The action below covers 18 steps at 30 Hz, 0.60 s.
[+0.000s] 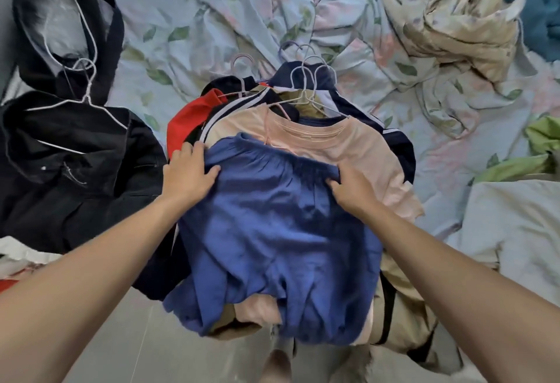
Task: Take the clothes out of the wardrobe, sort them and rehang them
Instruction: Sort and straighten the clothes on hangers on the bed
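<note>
While both my hands rest on one blue garment [272, 231], it lies topmost on the middle pile at the bed [169, 3] edge. My left hand [186, 175] lies flat, fingers spread, at its left corner; my right hand [353, 190] has its grip curled narrowly into the gathered waistband. Beneath lies one pink shirt [357, 146], then navy and red clothes, with about four wire hangers [309, 76] showing. One black pile [69, 155] lies left, bearing two hangers.
</note>
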### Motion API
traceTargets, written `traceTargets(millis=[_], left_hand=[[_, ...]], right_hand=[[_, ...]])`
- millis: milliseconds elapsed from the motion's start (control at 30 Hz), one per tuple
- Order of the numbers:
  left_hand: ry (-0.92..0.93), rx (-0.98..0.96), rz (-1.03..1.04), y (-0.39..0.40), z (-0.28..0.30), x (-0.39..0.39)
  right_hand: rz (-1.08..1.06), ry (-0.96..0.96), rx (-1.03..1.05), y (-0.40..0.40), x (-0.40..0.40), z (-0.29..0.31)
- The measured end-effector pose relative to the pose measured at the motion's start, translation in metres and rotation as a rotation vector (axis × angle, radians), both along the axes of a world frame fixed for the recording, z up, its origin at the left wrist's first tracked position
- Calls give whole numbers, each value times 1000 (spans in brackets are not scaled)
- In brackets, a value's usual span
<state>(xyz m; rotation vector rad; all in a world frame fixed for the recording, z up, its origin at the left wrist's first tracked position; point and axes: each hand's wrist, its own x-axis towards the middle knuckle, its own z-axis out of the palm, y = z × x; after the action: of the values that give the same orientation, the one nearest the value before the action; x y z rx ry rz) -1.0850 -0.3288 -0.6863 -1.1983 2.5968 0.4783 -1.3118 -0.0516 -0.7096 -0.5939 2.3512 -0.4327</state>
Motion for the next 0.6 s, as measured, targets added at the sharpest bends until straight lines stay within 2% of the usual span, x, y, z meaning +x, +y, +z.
traceTargets(millis=[167, 267, 400, 600], left_hand=[[35, -45, -93, 11, 12, 9], [118, -43, -146, 23, 30, 23], [276, 59, -80, 47, 72, 55], [300, -87, 34, 77, 156, 146]], right_hand=[[-66, 37, -172, 26, 21, 26], [-96, 46, -293, 38, 38, 54], [-92, 86, -354, 49, 66, 93], [-87, 65, -422, 55, 142, 159]])
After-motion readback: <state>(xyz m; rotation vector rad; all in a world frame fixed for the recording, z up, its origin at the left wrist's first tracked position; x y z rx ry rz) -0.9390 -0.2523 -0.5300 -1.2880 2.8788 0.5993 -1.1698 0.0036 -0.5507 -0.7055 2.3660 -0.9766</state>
